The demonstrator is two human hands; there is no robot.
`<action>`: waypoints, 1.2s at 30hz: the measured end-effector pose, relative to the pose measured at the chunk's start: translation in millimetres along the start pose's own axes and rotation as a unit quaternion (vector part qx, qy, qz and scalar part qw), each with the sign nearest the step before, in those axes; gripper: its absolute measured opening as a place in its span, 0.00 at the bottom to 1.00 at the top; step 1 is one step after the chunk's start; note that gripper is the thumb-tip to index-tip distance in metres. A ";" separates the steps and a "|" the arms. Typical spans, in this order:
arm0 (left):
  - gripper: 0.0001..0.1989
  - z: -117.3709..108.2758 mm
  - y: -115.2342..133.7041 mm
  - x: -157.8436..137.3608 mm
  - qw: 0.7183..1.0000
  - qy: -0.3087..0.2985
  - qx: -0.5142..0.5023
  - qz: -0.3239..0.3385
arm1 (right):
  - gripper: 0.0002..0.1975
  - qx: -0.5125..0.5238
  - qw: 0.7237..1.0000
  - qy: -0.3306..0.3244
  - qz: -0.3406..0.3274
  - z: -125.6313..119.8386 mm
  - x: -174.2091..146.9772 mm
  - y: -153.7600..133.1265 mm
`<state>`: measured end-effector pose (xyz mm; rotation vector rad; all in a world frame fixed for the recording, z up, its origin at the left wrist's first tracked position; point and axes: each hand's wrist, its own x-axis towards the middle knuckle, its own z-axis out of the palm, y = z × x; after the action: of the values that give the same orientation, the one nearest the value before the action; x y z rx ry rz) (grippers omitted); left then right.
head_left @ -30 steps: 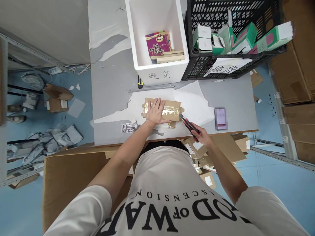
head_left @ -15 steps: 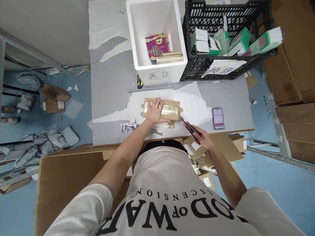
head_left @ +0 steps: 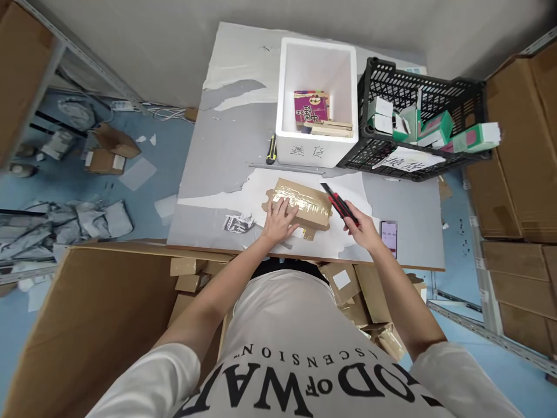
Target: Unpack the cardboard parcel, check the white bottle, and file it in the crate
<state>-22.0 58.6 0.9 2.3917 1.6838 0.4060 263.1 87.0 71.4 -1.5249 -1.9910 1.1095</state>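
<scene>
A cardboard box [head_left: 304, 200] wrapped with shiny clear tape lies on white paper near the table's front edge. My left hand [head_left: 278, 222] rests on its left part, fingers spread across the top and near side. My right hand [head_left: 362, 225] is closed around a red and black utility knife [head_left: 338, 203]. Its blade points up and left, above the paper and just beyond the box's right end; I cannot tell whether it touches anything. Below the box, a small taped cardboard flap [head_left: 308, 233] sticks out. Crumpled black-and-white wrapping [head_left: 238, 223] lies left of my left hand.
Behind the box stand a white foam bin [head_left: 317, 148] holding booklets and a black plastic crate [head_left: 369, 152] with green-and-white cartons. A yellow-black cutter [head_left: 271, 150] lies beside the bin. A phone [head_left: 389, 238] lies at right. Below left is a large open carton [head_left: 108, 302].
My right hand has lifted the knife from the box's right corner to beyond its right end. My left hand has slid toward the box's near side. The camera view has tilted up.
</scene>
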 end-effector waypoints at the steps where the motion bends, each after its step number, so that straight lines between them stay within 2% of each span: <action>1: 0.30 0.6 -0.7 -5.0 1.000 -0.008 -0.005 -0.005 | 0.29 -0.046 0.998 -0.027 -0.035 2.9 11.0 -10.5; 4: 0.31 5.6 -3.1 -13.9 0.999 -0.024 -0.020 -0.012 | 0.26 -0.188 0.972 -0.098 -0.098 13.5 38.8 -40.3; 7: 0.31 11.6 -5.1 -17.1 0.999 -0.025 -0.027 -0.018 | 0.26 -0.288 0.940 -0.149 -0.101 26.1 58.9 -59.6; 10: 0.31 16.0 -6.7 -18.4 0.999 -0.019 -0.034 -0.027 | 0.27 -0.339 0.917 -0.177 -0.111 36.8 72.4 -66.8; 13: 0.31 18.7 -8.5 -18.5 0.999 -0.010 -0.036 -0.028 | 0.27 -0.365 0.903 -0.189 -0.120 42.6 80.7 -68.1; 22: 0.32 26.0 -11.9 -16.8 0.999 -0.003 -0.030 -0.022 | 0.27 -0.379 0.890 -0.229 -0.105 48.0 92.6 -68.4; 25: 0.32 27.2 -12.2 -16.7 0.999 -0.001 -0.028 -0.021 | 0.28 -0.405 0.875 -0.245 -0.099 48.0 94.9 -76.9; 31: 0.31 28.1 -12.1 -17.2 1.000 0.006 -0.014 -0.025 | 0.30 -0.449 0.845 -0.271 -0.105 41.2 96.1 -94.9; 36: 0.31 28.7 -12.9 -17.7 0.999 -0.006 -0.015 -0.032 | 0.31 -0.474 0.833 -0.269 -0.100 26.9 85.0 -84.2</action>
<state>-29.7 46.4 -32.1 2.3074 1.7312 0.4029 164.0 149.2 108.1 -1.3865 -3.3308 0.4479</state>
